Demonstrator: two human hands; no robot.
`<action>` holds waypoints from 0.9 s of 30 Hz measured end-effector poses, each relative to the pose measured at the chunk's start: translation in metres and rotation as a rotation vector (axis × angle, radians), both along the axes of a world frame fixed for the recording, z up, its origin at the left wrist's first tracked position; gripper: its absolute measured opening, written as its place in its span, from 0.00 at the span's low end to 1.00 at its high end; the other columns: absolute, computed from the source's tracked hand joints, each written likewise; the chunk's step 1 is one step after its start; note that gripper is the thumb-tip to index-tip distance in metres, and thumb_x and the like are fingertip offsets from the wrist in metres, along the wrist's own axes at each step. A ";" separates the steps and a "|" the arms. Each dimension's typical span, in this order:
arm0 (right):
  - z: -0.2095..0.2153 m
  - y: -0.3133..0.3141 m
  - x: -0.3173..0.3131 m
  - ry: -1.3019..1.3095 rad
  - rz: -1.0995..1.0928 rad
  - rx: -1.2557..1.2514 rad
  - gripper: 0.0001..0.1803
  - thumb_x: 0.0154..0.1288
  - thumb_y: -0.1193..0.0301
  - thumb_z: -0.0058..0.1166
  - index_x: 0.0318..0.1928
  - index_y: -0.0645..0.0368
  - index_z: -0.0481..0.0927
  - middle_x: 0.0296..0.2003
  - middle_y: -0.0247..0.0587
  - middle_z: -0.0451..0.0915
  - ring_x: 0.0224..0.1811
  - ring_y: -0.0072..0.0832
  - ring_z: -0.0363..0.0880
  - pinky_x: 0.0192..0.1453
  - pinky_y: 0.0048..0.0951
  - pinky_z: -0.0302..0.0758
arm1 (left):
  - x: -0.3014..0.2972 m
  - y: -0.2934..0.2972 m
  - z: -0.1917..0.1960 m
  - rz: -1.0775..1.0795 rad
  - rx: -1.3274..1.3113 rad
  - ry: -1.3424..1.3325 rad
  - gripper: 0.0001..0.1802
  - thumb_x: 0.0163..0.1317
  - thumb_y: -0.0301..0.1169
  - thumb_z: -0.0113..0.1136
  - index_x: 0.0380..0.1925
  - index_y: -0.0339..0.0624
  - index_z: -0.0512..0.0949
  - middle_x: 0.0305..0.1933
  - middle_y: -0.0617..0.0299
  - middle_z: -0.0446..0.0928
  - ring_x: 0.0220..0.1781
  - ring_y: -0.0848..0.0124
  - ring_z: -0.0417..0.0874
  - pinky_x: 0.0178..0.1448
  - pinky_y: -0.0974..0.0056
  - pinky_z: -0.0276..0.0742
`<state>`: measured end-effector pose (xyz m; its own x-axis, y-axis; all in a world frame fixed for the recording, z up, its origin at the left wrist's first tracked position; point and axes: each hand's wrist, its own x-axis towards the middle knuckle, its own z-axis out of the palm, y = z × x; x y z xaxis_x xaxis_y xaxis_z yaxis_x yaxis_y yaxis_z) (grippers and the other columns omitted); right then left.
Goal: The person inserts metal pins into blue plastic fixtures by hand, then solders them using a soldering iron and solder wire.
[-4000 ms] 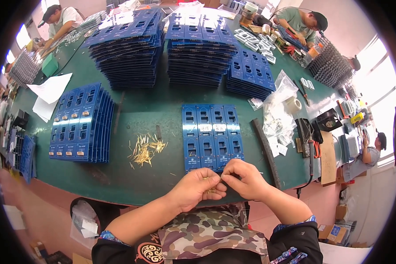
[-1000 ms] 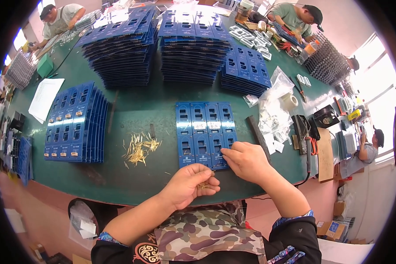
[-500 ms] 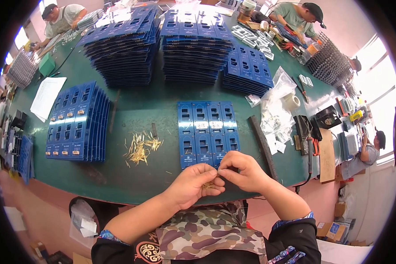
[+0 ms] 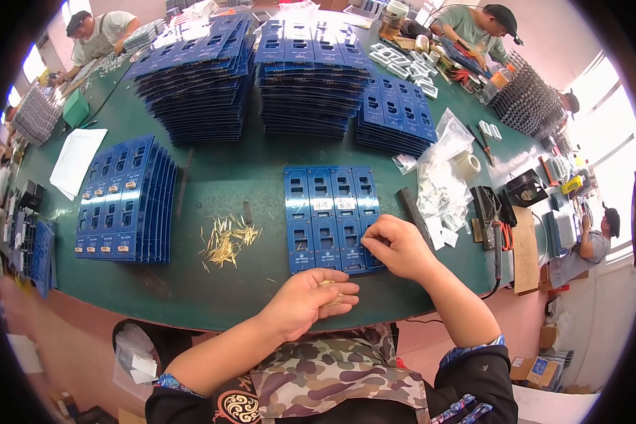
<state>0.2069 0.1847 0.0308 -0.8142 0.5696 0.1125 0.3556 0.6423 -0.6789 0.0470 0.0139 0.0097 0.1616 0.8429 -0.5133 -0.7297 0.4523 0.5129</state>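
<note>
Right hand [image 4: 396, 247]: fingers pinched together at the lower right corner of the board [image 4: 332, 218]; whatever is between the fingertips is too small to make out.
Left hand [image 4: 311, 300]: palm up and half cupped at the near edge of the bench [image 4: 212, 177] — a few thin gold pins [image 4: 334, 293] lie in it, loosely held.
Board: a blue panel of slotted cells, flat on the bench in front of the person, with two white labels near its middle.
Loose pins [image 4: 226, 242]: a scattered gold heap on the bench, just left of the board and well apart from both hands.
Left stack [image 4: 124, 201]: blue boards fanned out, further left of the heap.
Far stacks [image 4: 307, 71]: tall piles of the same blue boards across the bench.
Bags [image 4: 442, 177]: clear plastic bags of small parts — right of the board, with a roll of tape beside them.
Paper [image 4: 76, 161]: a white sheet at the left side of the bench.
Others: people at work at the far corners of the bench.
</note>
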 end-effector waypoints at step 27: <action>0.004 -0.009 0.004 0.017 0.101 0.343 0.08 0.58 0.71 0.61 0.40 0.54 0.84 0.30 0.37 0.76 0.33 0.38 0.80 0.36 0.36 0.78 | -0.004 -0.006 -0.006 0.039 0.028 -0.035 0.08 0.72 0.27 0.53 0.46 0.34 0.75 0.47 0.47 0.81 0.47 0.59 0.86 0.49 0.64 0.86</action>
<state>0.2112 0.1757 0.0348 -0.8607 0.4133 0.2972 0.2694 0.8652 -0.4229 0.0426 0.0084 0.0037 0.1459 0.8630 -0.4836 -0.7643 0.4088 0.4988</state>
